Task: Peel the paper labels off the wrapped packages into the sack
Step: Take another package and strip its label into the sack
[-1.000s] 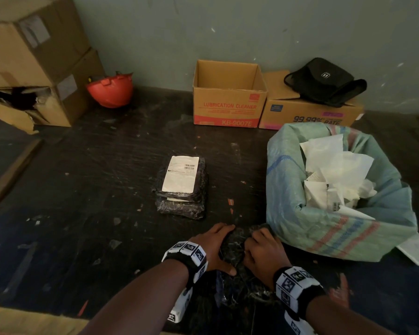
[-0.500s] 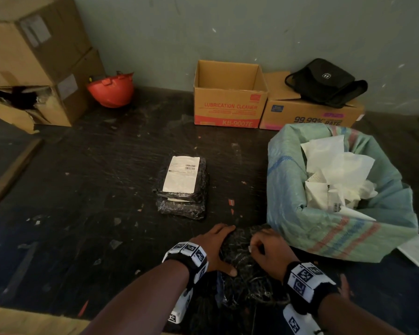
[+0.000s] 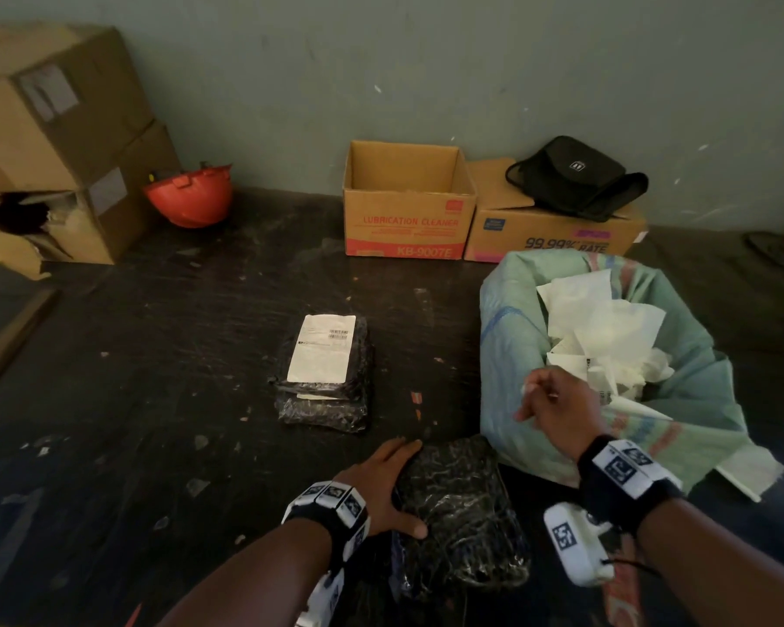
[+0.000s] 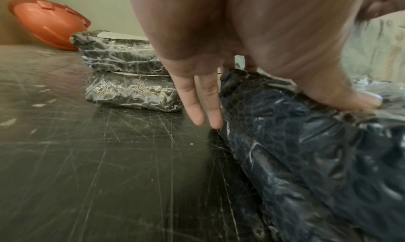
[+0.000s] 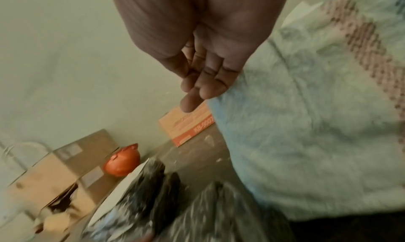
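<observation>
A black bubble-wrapped package [image 3: 465, 513] lies nearest me, no label showing on top. My left hand [image 3: 388, 484] rests flat on its left edge, fingers [image 4: 197, 98] straight down its side. My right hand [image 3: 555, 402] hovers at the near-left rim of the green woven sack [image 3: 517, 355], fingers curled, pinching a small white paper scrap [image 3: 523, 390]. The sack holds several peeled white labels [image 3: 607, 337]. In the middle, two more black packages [image 3: 322, 391] are stacked; the top one carries a white label [image 3: 321, 348].
Against the wall stand an open cardboard box [image 3: 408, 219], a closed box [image 3: 553, 237] with a black bag [image 3: 575, 178] on it, an orange hard hat [image 3: 191, 196], and stacked torn cartons [image 3: 55, 142] at left. The dark surface [image 3: 155, 400] is scratched, with small scraps.
My right hand has lifted off the near package and swung up and right to the sack's rim with a white scrap. My left hand stays on the package.
</observation>
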